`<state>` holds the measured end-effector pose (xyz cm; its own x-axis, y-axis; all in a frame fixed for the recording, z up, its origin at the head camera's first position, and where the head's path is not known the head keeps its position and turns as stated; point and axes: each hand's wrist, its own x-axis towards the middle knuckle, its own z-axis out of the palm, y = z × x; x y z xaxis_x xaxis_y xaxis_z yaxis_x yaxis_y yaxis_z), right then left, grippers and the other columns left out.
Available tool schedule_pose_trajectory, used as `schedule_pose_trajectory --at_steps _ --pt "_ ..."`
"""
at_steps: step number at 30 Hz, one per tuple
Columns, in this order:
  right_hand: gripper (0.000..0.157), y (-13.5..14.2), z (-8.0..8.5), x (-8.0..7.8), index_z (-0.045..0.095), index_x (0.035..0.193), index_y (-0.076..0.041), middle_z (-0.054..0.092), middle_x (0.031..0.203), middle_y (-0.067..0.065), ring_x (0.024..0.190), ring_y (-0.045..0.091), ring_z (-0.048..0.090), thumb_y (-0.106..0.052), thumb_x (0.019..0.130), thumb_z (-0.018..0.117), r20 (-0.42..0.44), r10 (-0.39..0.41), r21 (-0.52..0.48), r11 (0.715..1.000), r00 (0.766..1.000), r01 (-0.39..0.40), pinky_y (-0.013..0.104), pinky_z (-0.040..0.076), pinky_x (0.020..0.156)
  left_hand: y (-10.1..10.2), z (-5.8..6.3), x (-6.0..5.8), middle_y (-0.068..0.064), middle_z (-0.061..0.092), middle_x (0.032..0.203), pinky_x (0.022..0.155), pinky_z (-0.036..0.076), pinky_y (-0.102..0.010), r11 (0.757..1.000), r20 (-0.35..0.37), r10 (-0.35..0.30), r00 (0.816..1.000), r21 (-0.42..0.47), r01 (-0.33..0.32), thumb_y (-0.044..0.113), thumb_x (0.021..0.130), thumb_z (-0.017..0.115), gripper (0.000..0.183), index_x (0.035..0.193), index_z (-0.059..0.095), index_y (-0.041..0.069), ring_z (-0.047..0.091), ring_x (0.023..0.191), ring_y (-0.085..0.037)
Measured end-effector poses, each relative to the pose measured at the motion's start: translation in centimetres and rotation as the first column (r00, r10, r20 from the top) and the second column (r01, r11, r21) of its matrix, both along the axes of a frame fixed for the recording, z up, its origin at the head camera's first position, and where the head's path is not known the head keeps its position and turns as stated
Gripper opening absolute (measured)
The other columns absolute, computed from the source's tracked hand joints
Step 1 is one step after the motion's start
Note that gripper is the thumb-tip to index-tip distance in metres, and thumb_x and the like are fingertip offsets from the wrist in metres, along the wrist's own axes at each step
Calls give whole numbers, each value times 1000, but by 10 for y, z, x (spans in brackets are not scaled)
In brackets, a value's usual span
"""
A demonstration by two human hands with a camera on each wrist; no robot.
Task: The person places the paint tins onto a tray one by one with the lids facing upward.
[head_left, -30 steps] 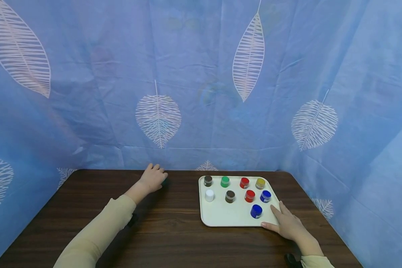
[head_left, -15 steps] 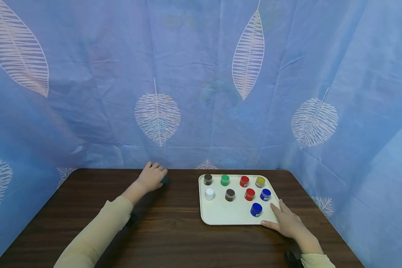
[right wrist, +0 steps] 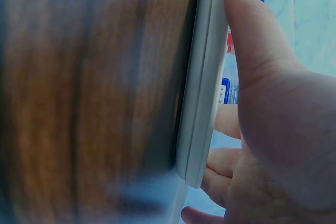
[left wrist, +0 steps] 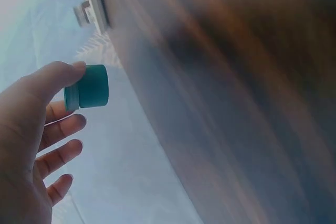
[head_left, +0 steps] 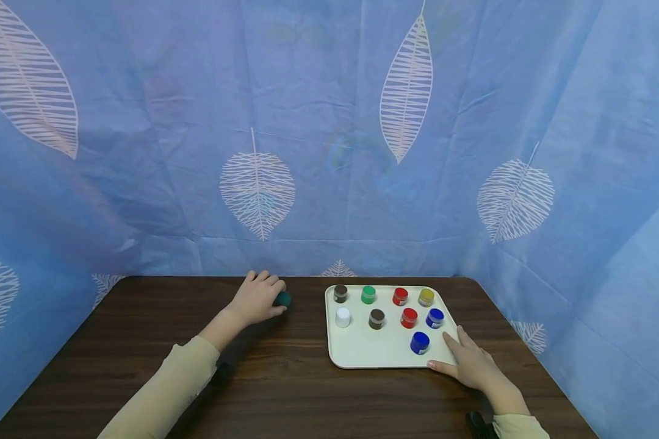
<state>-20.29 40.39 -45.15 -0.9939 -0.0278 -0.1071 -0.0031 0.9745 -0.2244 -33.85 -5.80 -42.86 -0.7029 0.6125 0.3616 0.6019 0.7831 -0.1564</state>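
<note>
In the head view my left hand [head_left: 255, 300] is over the left-centre of the table near its far edge, holding a small teal-capped paint jar [head_left: 282, 299]. The left wrist view shows the jar [left wrist: 94, 87] pinched between thumb and index finger, its cap facing away from the palm. The other fingers are spread apart below it. My right hand [head_left: 475, 363] rests at the near right corner of a white tray [head_left: 362, 355], with thumb along the front rim and fingers by the right side. A blue paint jar [head_left: 420, 343] stands on the tray close to that hand.
Several more paint jars stand on the tray: brown [head_left: 377, 319], green [head_left: 368, 295], red [head_left: 409, 317], yellow [head_left: 426, 297] and white [head_left: 343, 317]. The dark wooden table [head_left: 285, 390] ends against a blue leaf-patterned curtain [head_left: 329, 183].
My left hand has moved slightly right along the far side of the table, and the teal-capped jar now shows past its fingers. The right hand and tray have stayed in place.
</note>
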Motion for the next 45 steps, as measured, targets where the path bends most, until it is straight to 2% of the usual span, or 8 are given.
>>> schedule_pose_trajectory --at_steps 15,21,30,38,45 --pt "98 -2 1 0 35 146 8 13 150 45 135 62 22 -66 85 59 9 2 0 1000 1000 -2 76 27 99 27 4 29 3 64 100 85 37 -43 992 -36 -87 995 90 90 48 79 76 36 99 63 21 53 95 -20" --pt "98 -1 0 0 35 146 7 12 150 45 135 62 22 -66 85 58 14 0 1 1000 1000 0 76 27 98 42 5 39 3 63 100 85 37 -42 984 -17 -122 992 130 123 49 79 76 37 99 63 21 51 94 -19" --pt "97 -1 0 1 36 145 8 13 149 45 134 62 24 -65 85 59 8 3 -1 1000 1000 -3 75 28 98 70 7 49 7 62 98 81 35 -36 984 -4 -141 990 111 141 53 81 73 37 100 62 24 49 90 -14" --pt "97 -1 2 0 35 146 7 12 149 45 135 62 22 -65 86 58 22 -2 -1 1000 1000 2 76 28 98 98 6 54 8 63 105 83 35 -35 984 15 -166 986 76 164 57 83 68 39 106 63 25 49 94 -13" --pt "97 0 1 -1 35 146 8 12 149 45 135 62 22 -65 85 58 15 2 -1 1000 1000 -2 76 29 97 123 5 59 9 61 101 80 33 -32 975 7 -215 977 55 214 57 84 68 38 106 64 27 49 92 -12"
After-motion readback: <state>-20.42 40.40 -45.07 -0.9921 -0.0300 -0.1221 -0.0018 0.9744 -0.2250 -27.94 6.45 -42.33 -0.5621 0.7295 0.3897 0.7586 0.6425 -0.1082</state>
